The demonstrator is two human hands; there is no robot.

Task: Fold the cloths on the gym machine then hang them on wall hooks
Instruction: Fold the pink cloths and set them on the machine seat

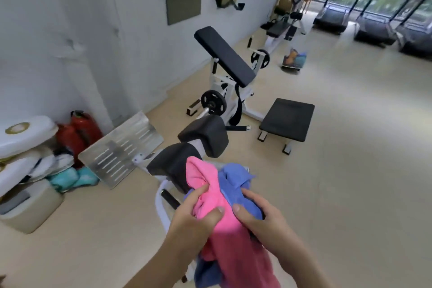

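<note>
I see my left hand [194, 220] pinching the pink cloth [231, 248] and my right hand [266, 224] curled round the blue cloth [236, 179]. Both cloths are bunched together at 6 o'clock, with the machine [205, 134] just past them at 12.

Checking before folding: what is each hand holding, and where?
Left hand grips the pink cloth at its bunched middle; right hand grips the blue cloth alongside.

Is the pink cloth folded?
No, crumpled. The pink cloth hangs bunched and wrinkled from the left hand, tangled with the blue cloth in the right hand.
</note>
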